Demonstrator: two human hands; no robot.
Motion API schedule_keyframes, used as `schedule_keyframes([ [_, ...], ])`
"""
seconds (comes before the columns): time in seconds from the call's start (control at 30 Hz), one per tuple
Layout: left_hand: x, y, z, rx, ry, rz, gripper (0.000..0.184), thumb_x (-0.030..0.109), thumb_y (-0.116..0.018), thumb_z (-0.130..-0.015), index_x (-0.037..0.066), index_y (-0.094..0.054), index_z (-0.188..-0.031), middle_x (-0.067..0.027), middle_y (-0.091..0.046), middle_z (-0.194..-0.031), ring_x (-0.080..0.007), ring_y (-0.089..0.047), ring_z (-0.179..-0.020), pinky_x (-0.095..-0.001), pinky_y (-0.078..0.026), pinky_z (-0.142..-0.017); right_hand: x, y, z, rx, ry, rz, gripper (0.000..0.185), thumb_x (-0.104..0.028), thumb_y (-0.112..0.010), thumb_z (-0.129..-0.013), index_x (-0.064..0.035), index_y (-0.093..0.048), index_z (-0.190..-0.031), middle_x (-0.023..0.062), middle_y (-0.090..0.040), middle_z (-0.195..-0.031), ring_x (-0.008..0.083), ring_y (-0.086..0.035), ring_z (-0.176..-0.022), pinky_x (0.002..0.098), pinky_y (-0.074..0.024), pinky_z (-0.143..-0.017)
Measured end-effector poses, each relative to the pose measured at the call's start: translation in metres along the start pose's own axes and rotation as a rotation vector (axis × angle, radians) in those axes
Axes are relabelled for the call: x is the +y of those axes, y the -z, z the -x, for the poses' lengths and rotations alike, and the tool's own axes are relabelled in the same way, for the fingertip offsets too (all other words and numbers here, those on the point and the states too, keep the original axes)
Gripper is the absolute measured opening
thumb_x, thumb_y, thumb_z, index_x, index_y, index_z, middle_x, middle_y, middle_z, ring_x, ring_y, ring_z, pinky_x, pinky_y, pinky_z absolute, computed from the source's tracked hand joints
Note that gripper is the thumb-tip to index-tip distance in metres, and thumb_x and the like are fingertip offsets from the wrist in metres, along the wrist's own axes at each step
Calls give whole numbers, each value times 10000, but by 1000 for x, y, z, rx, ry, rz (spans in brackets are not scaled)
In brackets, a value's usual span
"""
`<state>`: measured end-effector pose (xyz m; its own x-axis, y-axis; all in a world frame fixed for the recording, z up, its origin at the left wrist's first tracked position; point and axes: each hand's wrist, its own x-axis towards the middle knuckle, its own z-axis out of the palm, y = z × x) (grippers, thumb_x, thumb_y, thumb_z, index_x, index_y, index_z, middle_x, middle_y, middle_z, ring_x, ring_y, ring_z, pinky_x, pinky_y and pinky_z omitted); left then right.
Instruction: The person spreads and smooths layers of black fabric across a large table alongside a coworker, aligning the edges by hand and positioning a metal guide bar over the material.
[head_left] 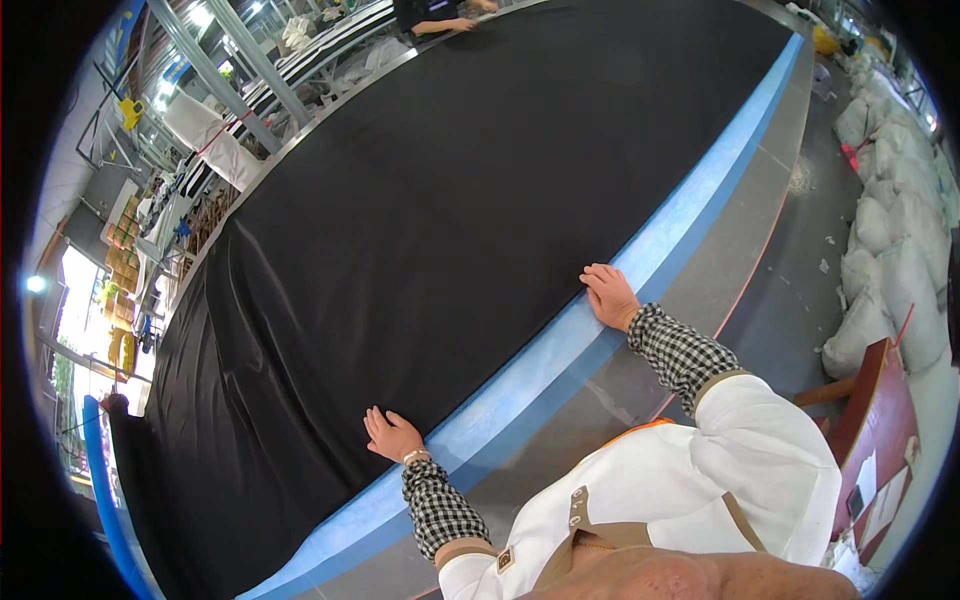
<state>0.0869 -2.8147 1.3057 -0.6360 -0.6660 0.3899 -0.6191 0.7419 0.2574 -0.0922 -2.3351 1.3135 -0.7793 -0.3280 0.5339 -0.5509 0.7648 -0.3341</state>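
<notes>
A wide sheet of black fabric [430, 200] covers most of the long table. Along its near side runs a strip of light blue material [520, 385] that shows from under the black edge. My left hand [393, 435] lies on the fabric close to that edge, fingers stretched out and apart. Farther right, my right hand [610, 297] rests where the black edge meets the blue strip; its fingers are extended and slightly bent, with nothing visible in them. Toward the left end, the fabric has loose folds and wrinkles.
The grey tabletop [690, 265] shows between the blue strip and my body. Another person [440, 18] reaches over the far edge. White stuffed sacks [890, 240] line the right side. A reddish wooden board [870, 430] stands at my right. Metal posts [245, 65] rise beyond the table.
</notes>
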Motion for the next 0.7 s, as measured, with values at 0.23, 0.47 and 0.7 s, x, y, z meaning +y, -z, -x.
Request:
schedule_keyframes([
  [0.23, 0, 1, 0, -6, 1, -5, 388, 268, -490, -993, 74, -639, -1295, -66, -595, -1405, -257, -485, -1362, -505, -348, -1115, -2, 0, 0, -8, -11, -7, 312, -62, -595, -867, -64, -607, -1178, 124, -574, -1273, 327, -513, -1226, 452, -424, -992],
  [0.47, 0, 1, 0, -19, 2, -5, 392, 272, -484, -998, 80, -633, -1305, -63, -588, -1414, -256, -479, -1368, -521, -343, -1115, -1, -1, 0, -3, -11, -5, 312, -58, -600, -864, -64, -609, -1176, 123, -577, -1269, 327, -514, -1227, 451, -424, -993],
  [0.7, -6, -7, 1, -26, -45, 1, 411, 275, -483, -1001, 75, -606, -1338, -66, -562, -1444, -257, -454, -1389, -516, -337, -1096, 1, -3, 1, 16, 1, -2, 307, -57, -605, -863, -61, -614, -1170, 115, -579, -1263, 326, -519, -1220, 447, -432, -978],
])
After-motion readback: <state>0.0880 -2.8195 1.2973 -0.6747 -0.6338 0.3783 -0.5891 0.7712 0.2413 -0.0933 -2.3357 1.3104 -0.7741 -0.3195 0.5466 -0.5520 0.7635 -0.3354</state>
